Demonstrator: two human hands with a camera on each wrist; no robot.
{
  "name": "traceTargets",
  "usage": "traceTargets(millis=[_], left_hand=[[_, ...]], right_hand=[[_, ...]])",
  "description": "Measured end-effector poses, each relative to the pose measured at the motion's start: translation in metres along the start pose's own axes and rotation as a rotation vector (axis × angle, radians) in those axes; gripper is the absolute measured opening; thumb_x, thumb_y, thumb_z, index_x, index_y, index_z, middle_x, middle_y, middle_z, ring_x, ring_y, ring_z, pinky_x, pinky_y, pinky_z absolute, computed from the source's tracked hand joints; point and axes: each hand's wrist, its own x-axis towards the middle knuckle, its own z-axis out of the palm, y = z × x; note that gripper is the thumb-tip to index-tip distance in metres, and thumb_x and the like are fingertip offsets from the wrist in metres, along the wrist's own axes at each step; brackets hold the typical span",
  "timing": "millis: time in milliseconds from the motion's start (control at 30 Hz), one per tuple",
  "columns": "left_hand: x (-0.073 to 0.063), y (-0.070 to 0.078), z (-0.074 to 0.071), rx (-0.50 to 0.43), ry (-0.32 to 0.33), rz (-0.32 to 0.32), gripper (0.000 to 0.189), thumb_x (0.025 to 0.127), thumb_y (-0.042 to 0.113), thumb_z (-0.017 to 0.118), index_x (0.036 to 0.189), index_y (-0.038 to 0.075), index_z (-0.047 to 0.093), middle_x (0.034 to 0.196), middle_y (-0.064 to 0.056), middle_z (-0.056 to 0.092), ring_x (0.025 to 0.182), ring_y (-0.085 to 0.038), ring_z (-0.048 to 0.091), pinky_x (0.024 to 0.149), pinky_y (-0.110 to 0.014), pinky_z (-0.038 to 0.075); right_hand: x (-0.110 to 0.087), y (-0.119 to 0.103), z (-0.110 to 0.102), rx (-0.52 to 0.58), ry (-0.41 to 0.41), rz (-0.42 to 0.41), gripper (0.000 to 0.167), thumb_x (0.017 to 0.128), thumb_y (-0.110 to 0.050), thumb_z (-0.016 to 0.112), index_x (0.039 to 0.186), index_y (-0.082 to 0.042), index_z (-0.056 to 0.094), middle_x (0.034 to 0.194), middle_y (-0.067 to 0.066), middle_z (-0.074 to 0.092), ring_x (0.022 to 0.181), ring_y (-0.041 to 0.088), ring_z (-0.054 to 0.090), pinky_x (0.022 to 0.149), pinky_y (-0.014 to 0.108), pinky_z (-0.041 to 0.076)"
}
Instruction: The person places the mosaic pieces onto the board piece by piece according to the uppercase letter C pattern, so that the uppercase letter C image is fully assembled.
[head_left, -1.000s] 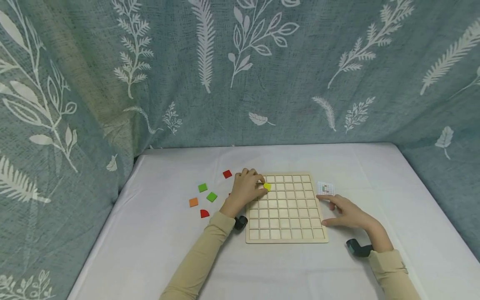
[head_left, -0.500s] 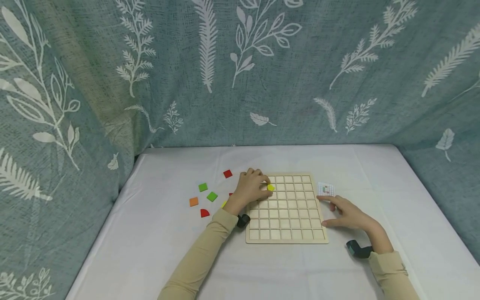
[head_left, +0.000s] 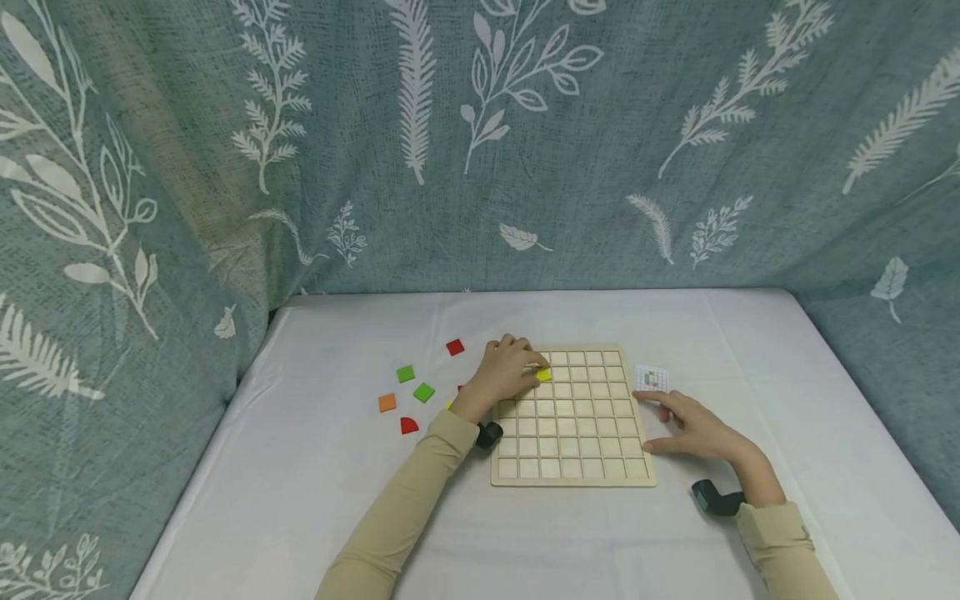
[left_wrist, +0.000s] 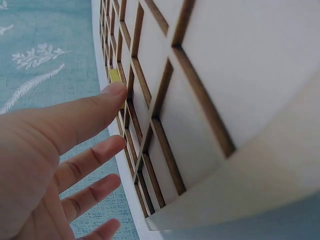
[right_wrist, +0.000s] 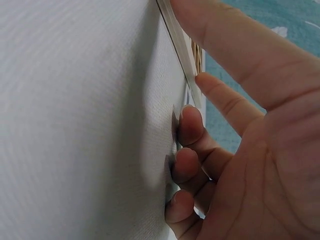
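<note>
A wooden grid board (head_left: 573, 482) lies on the white table. Over its upper left part is my left hand (head_left: 501, 372), pinching a small yellow tile (head_left: 544, 376) at one of the cells. The left wrist view shows the thumb (left_wrist: 102, 107) against the yellow tile (left_wrist: 114, 75), down at the grid, with the other fingers spread behind. My right hand (head_left: 696, 427) rests at the board's right edge, index finger and thumb stretched out and touching the frame. Its remaining fingers (right_wrist: 191, 125) bend down toward the tablecloth in the right wrist view.
Left of the board lie a red square tile (head_left: 455, 347), two green tiles (head_left: 406, 373), an orange tile (head_left: 387, 402) and a red quarter-circle (head_left: 408, 426). Red and yellow pieces are mostly hidden by the left wrist. A small printed card (head_left: 651, 377) lies beyond the right hand.
My left hand has moved slightly right with the yellow tile, which has turned and now looks flat at a cell. The right hand stays against the board's edge.
</note>
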Motion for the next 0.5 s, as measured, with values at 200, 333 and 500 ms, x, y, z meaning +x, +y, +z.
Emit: traceTargets(millis=[200, 333, 500], left_hand=[[0.002, -0.0004, -0.0016, -0.016, 0.021, 0.001, 0.027, 0.086, 0.032, 0.066, 0.112, 0.027, 0.067, 0.113, -0.001, 0.056, 0.105, -0.022, 0.045, 0.095, -0.046, 0.035], [0.0024, 0.0003, -0.002, -0.028, 0.027, -0.011, 0.024, 0.085, 0.03, 0.066, 0.109, 0.027, 0.068, 0.111, -0.001, 0.057, 0.105, -0.022, 0.045, 0.096, -0.046, 0.035], [0.0009, 0.0019, -0.003, -0.026, 0.028, 0.0, 0.025, 0.086, 0.031, 0.066, 0.11, 0.026, 0.068, 0.111, -0.002, 0.057, 0.105, -0.023, 0.046, 0.095, -0.047, 0.036]], right_hand=[[0.0007, 0.0021, 0.0005, -0.004, 0.01, -0.02, 0.077, 0.07, -0.033, 0.079, 0.134, -0.005, 0.046, 0.081, 0.0, 0.04, 0.075, 0.013, 0.035, 0.065, 0.023, 0.033], [0.001, 0.0022, -0.0004, -0.008, 0.008, -0.025, 0.077, 0.07, -0.033, 0.079, 0.134, -0.004, 0.046, 0.081, 0.0, 0.039, 0.075, 0.012, 0.035, 0.065, 0.023, 0.032], [0.0016, 0.0035, -0.0018, 0.001, 0.003, -0.029, 0.078, 0.07, -0.034, 0.079, 0.134, -0.004, 0.046, 0.081, 0.001, 0.04, 0.075, 0.013, 0.035, 0.065, 0.024, 0.033]])
